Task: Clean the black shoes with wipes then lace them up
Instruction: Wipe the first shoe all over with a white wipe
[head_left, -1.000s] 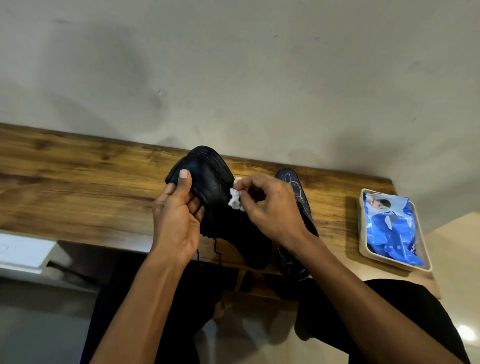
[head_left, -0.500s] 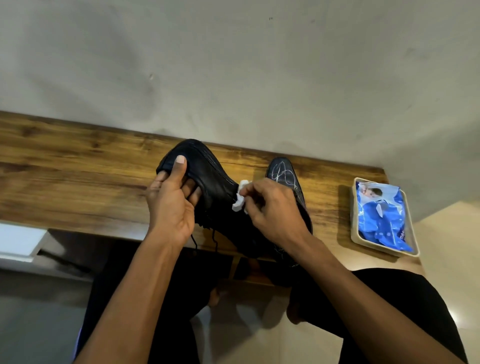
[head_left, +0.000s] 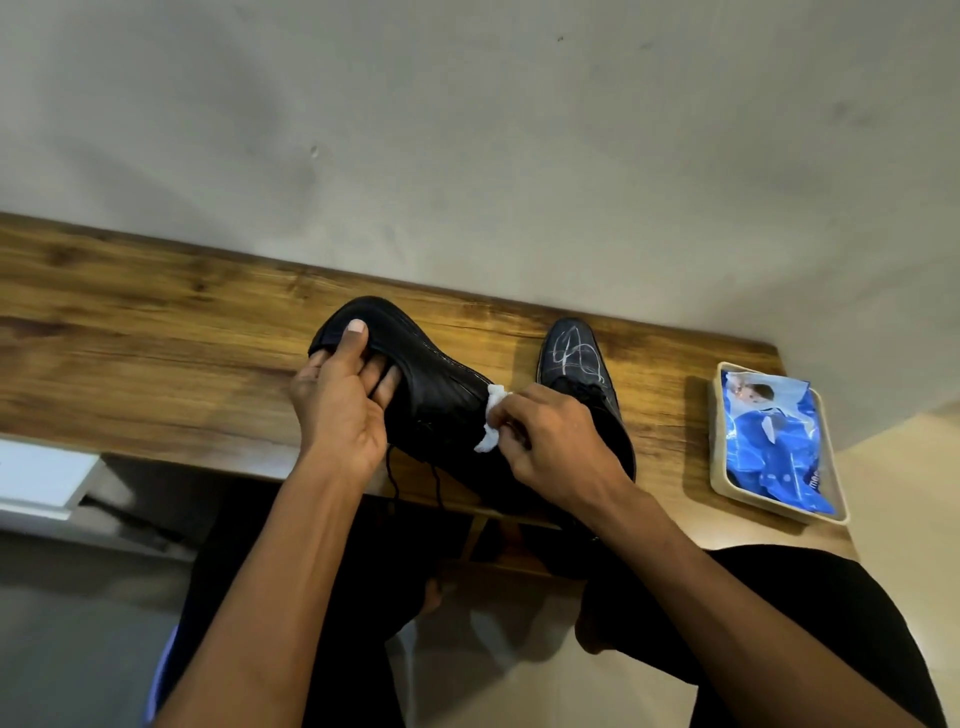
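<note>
Above the tabletop (head_left: 156, 332), left hand (head_left: 337, 410) grips the shoe (head_left: 441, 400) at its toe; right hand (head_left: 556, 447) pinches a wipe (head_left: 493, 421) against its side. Leather looks stiff yet slick — likely best held by toe or heel. Second shoe (head_left: 576, 364) waits alongside — scuffed.

This looks like a room in a home. A narrow wooden shelf (head_left: 156, 332) runs along a plain, scuffed painted wall (head_left: 467, 130), with a cream tiled floor (head_left: 893, 467) beside it. On the shelf sit a black shoe (head_left: 576, 358) and a small tray (head_left: 719, 467) holding a blue pack of wipes (head_left: 774, 441), everyday household things.
</note>
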